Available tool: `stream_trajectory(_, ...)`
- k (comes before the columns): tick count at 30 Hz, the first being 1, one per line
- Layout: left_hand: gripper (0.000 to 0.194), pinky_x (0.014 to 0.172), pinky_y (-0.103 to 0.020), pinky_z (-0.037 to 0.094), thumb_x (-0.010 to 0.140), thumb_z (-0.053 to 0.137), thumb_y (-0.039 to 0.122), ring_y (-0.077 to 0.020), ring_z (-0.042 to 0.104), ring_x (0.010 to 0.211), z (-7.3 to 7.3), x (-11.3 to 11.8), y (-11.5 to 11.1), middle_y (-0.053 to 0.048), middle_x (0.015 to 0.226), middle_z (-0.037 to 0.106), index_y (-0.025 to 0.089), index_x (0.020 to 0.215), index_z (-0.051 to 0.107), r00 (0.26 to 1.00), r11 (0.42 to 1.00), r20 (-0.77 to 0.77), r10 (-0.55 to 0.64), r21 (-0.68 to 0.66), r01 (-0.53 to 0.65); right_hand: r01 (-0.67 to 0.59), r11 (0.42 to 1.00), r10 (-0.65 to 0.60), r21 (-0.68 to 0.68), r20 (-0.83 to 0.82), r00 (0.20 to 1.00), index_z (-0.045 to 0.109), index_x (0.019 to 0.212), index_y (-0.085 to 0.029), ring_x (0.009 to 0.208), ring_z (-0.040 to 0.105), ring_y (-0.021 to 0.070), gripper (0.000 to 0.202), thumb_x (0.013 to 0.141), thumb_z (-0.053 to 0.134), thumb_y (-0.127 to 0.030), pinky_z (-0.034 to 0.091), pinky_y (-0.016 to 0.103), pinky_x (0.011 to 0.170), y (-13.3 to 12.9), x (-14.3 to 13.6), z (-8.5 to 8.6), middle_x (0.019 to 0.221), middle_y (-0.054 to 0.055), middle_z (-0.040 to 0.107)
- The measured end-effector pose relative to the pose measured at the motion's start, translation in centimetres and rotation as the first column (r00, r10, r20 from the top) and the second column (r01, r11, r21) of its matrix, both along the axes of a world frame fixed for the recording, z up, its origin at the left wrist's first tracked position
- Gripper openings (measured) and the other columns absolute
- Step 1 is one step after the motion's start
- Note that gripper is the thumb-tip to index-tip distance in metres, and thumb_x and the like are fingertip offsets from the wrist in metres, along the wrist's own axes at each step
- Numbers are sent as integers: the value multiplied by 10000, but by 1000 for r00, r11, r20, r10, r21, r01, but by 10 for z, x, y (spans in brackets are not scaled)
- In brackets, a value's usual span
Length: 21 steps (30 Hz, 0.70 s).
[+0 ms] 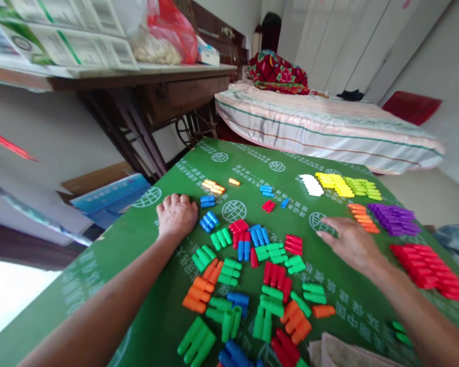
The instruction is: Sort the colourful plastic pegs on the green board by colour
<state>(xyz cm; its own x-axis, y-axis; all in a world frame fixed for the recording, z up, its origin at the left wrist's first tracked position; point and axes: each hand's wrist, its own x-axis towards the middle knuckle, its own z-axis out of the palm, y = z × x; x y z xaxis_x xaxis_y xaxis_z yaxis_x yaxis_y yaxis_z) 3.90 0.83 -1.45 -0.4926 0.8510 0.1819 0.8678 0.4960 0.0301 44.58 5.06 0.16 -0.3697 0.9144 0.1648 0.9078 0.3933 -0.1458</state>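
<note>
My left hand [177,216] rests on the green board with its fingers curled, just left of two blue clusters [208,201]; anything under the fingers is hidden. Over the board at the right, my right hand [348,239] has its thumb and fingers apart and holds nothing. It is nearest to a row of orange pieces [363,218]. Between the hands lie small tube-shaped plastic pieces in mixed groups of green [271,252], red [274,275], blue [244,250] and orange [295,321]. Light orange pieces [213,186] lie beyond my left hand.
Sorted rows of white [311,185], yellow [334,184], lime [363,188], purple [393,219] and red pieces [430,270] line the right side of the green board [245,160]. A cloth [348,351] is at the near edge. A desk [183,92] and bed [321,122] stand beyond.
</note>
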Motion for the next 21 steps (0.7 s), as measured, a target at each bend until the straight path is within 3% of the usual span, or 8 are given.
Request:
stream_trajectory(3,505,976,-497,369,868,247,392,-350,428,1212,-3,1,-1,-206,1242,533,99,1133,560,1000,1000,-8,4,11,-4,-241,970,241,6,-88,967,694,1055,-218,979,625,227,256,864,556,-319,444,389,947,-30,-51,13,1053,79,706)
stream_trajectory(6,493,971,-495,367,869,260,392,-344,430,1207,-6,0,-2,-206,1225,545,108,1130,568,1000,1000,-7,3,21,-2,-517,855,515,30,-167,841,673,1002,-205,978,595,210,170,884,560,-253,430,393,931,-65,-101,25,1004,78,691)
stream_trajectory(9,476,970,-491,364,868,283,391,-342,435,1201,-8,-1,-3,-207,1216,550,112,1126,570,1000,1000,0,-1,32,1,-678,735,669,20,-192,718,628,892,-184,936,563,197,68,890,570,-219,415,379,910,-92,-142,32,885,58,660)
stream_trajectory(14,462,968,-490,355,871,285,377,-337,441,1191,-9,0,-5,-209,1201,557,113,1119,573,1000,999,3,-9,50,9,-806,592,803,-19,-70,592,594,872,-170,940,531,222,52,874,543,-167,417,395,884,-119,-188,32,849,58,628)
stream_trajectory(21,467,969,-497,355,869,289,378,-342,434,1195,-10,-1,-4,-209,1201,556,117,1122,582,1000,998,4,-10,62,10,-792,609,792,-55,112,601,641,921,-80,902,565,290,200,747,636,-177,456,505,861,-146,-222,29,831,157,623)
